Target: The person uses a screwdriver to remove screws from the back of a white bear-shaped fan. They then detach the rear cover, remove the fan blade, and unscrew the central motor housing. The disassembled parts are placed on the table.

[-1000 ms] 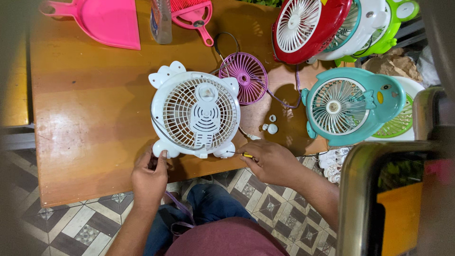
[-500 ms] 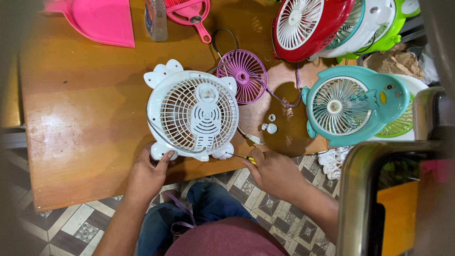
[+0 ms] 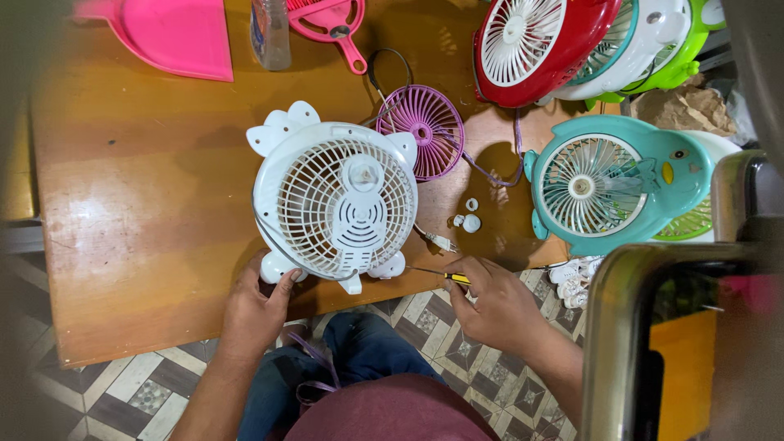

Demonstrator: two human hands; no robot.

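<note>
A white round table fan [image 3: 336,200] with a grille front lies on the wooden table [image 3: 139,204] near its front edge. My left hand [image 3: 255,309] grips the fan's lower left foot. My right hand [image 3: 490,304] holds a thin screwdriver [image 3: 437,273] with a yellow handle. Its tip points left at the fan's lower right foot. A purple fan grille [image 3: 425,132] with a wire lies just behind the white fan.
Small white parts [image 3: 468,219] lie between the white fan and a teal fan [image 3: 608,184]. A red fan [image 3: 535,45] and further fans stand at the back right. A pink dustpan [image 3: 175,34], a clear bottle [image 3: 271,33] and a pink brush [image 3: 331,20] are at the back.
My view has shifted slightly. My left hand stays on the fan's foot, and my right hand has brought the screwdriver tip back up to the fan's lower right.
</note>
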